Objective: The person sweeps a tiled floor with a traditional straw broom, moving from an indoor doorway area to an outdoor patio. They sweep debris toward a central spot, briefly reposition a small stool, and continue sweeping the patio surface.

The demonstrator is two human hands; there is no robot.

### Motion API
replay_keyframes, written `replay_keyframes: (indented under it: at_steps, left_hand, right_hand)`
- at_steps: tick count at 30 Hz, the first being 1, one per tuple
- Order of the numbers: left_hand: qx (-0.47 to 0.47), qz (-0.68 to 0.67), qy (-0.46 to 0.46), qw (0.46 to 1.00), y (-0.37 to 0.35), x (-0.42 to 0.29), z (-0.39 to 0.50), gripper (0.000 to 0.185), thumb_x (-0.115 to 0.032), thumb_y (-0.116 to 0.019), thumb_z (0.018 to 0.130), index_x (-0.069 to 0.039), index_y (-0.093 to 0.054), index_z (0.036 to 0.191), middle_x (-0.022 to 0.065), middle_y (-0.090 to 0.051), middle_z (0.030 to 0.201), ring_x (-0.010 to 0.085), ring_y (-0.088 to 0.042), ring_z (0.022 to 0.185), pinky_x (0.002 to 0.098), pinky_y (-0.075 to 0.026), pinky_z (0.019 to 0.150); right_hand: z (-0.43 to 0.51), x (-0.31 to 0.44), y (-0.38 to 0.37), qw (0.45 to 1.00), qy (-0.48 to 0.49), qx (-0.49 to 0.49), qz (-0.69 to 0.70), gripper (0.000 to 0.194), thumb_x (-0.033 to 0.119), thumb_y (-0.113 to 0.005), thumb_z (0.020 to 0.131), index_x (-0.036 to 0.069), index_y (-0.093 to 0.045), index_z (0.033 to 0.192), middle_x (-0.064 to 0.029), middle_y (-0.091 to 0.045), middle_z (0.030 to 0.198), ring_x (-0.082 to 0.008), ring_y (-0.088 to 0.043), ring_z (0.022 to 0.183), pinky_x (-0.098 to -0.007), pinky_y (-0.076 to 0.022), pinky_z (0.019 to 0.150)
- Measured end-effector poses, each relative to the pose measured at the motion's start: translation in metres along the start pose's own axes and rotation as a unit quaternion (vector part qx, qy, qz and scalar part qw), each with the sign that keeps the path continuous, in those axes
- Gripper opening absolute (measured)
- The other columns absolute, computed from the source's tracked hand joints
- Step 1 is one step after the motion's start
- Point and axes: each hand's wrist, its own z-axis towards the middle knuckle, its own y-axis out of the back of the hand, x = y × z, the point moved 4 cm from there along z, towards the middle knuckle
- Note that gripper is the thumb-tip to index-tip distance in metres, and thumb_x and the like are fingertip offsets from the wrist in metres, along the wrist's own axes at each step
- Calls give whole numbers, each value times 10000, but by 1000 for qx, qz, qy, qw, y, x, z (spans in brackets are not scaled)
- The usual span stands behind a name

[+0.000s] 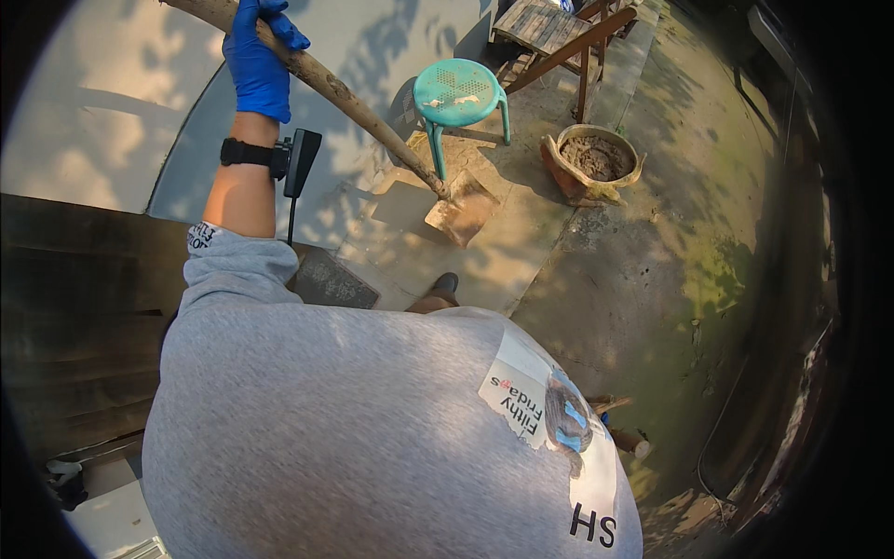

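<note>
My left hand, in a blue glove, is closed around the wooden handle of a long-handled shovel or hoe. The handle slants down to the right and ends in a flat, soil-stained metal blade. The blade's shadow falls on the paving to its left; whether the blade touches the paving I cannot tell. A weathered plant pot holding soil stands to the right of the blade. My right hand is out of view.
A round turquoise plastic stool stands beyond the blade, with a folding wooden chair behind it. A pale wall rises at the left. Mossy concrete extends to the right, where a cut log lies lower down.
</note>
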Motion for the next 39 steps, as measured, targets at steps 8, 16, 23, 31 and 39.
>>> replay_keyframes:
  at_steps: [8, 16, 23, 31, 39]
  left_hand:
    - [-62, 39, 26, 997, 68, -4, -23, 358, -385, -529, 925, -55, -583, 796, 43, -486, 580, 180, -492, 493, 337, -454, 530]
    - [-96, 48, 46, 993, 148, 5, -17, 382, -395, -555, 912, -43, -592, 768, 65, -505, 559, 174, -494, 467, 329, -468, 485]
    - [-154, 66, 63, 984, 208, 14, -16, 394, -395, -440, 980, -73, -570, 793, 38, -473, 571, 170, -454, 486, 315, -416, 522]
    - [-152, 36, 83, 984, 258, 28, -4, 355, -376, -454, 978, -87, -568, 805, 31, -473, 565, 155, -456, 489, 298, -414, 523]
    - [-154, 167, 71, 971, 282, 32, 5, 393, -416, -446, 969, -55, -599, 936, 53, -554, 657, 178, -576, 647, 311, -463, 645]
  right_hand:
    - [20, 27, -35, 999, -35, 13, -24, 254, 288, -556, 911, 63, -610, 1015, -101, -667, 922, -225, -638, 771, -329, -541, 736]
    - [28, 40, -82, 998, -56, 32, -16, 264, 296, -548, 919, 60, -612, 1019, -102, -666, 924, -221, -638, 760, -326, -544, 731]
    - [25, 30, -133, 988, -110, 109, 19, 274, 304, -542, 927, 57, -613, 1023, -104, -665, 926, -217, -638, 750, -323, -546, 726]
    - [61, 12, -155, 998, -41, 37, -33, 253, 293, -601, 881, 77, -608, 1012, -97, -661, 893, -220, -636, 740, -319, -550, 683]
    - [149, 29, -96, 804, 279, -15, -525, 358, 305, -653, 807, 84, -586, 1080, -111, -638, 969, -264, -605, 901, -362, -504, 791]
